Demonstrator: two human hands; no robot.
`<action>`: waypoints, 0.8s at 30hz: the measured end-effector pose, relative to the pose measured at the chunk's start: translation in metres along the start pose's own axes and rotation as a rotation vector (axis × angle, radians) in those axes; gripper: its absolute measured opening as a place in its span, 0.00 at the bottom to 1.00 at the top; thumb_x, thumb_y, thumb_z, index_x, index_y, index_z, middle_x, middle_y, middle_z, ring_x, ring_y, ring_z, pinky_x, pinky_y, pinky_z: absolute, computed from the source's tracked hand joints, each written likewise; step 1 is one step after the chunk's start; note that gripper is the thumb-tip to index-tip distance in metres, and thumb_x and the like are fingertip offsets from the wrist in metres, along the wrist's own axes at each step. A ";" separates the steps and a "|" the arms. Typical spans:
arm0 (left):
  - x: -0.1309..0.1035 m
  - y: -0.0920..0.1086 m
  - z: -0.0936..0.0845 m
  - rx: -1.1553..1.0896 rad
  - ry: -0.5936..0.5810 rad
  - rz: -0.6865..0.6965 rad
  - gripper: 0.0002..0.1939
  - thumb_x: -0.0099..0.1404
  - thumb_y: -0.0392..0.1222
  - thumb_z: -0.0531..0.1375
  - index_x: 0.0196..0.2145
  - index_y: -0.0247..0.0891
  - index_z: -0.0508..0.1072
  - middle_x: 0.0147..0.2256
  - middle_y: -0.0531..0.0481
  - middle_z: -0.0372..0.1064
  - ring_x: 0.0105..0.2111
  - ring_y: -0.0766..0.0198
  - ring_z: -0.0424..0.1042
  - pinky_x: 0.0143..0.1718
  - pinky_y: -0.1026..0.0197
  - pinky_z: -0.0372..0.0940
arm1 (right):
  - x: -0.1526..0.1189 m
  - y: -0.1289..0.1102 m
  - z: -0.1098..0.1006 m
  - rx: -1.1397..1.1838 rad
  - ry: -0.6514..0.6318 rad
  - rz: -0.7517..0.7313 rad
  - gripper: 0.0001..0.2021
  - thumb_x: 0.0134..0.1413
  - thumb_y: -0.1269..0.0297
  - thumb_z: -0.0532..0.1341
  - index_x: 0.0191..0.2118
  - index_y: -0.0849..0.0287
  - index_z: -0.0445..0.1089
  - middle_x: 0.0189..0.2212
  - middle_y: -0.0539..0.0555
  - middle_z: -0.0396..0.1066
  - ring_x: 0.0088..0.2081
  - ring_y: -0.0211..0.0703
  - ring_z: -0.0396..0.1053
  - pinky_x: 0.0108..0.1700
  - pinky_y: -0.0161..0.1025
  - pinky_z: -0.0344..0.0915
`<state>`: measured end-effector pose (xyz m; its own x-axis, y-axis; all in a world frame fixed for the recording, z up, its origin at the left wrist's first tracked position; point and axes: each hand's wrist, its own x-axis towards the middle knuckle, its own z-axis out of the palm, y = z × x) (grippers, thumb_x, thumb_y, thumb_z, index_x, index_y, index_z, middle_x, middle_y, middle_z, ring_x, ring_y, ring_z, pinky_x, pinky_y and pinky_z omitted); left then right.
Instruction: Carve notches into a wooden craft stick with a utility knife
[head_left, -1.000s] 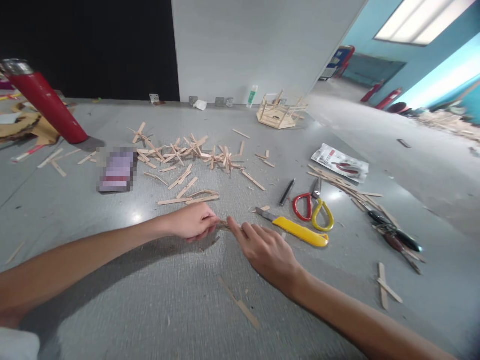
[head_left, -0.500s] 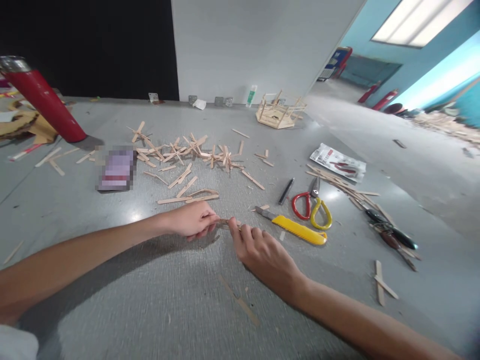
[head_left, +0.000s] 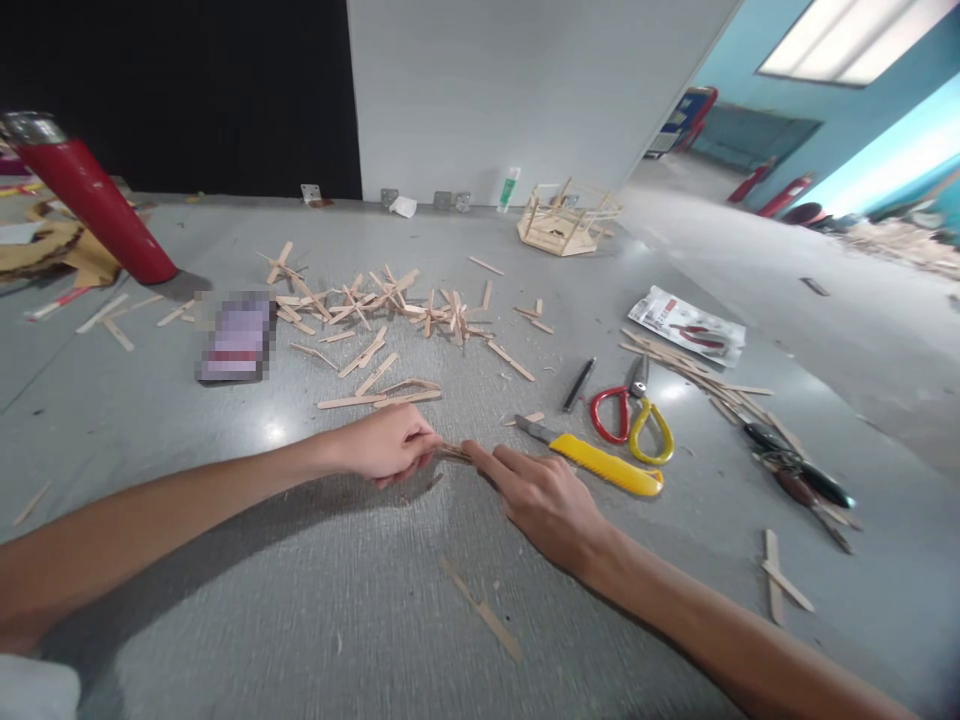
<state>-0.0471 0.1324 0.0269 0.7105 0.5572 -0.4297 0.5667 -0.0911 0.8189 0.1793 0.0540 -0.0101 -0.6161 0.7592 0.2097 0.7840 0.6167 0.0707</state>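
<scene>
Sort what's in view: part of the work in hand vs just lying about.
Part of the work, as far as I can judge:
thin piece, left hand gripping, right hand touching
sticks, likely stock
knife, scissors: likely tools, both unheld

Lying about, seemingly:
flask
packet
pixelated purple item

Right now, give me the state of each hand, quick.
Left hand: closed, holding a thin wooden stick.
Right hand: closed on the same wooden stick.
</scene>
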 end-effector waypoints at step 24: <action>0.004 -0.009 0.000 -0.039 0.006 0.004 0.23 0.70 0.54 0.53 0.22 0.38 0.64 0.15 0.54 0.61 0.11 0.68 0.60 0.15 0.64 0.53 | 0.004 -0.018 -0.009 -0.373 0.165 -0.029 0.17 0.62 0.79 0.53 0.53 0.64 0.69 0.24 0.48 0.67 0.26 0.36 0.65 0.29 0.38 0.57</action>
<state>-0.0488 0.1355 0.0179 0.7098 0.5623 -0.4243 0.5471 -0.0608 0.8348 0.1634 0.0438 -0.0020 -0.6415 0.6803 0.3544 0.7590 0.4963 0.4214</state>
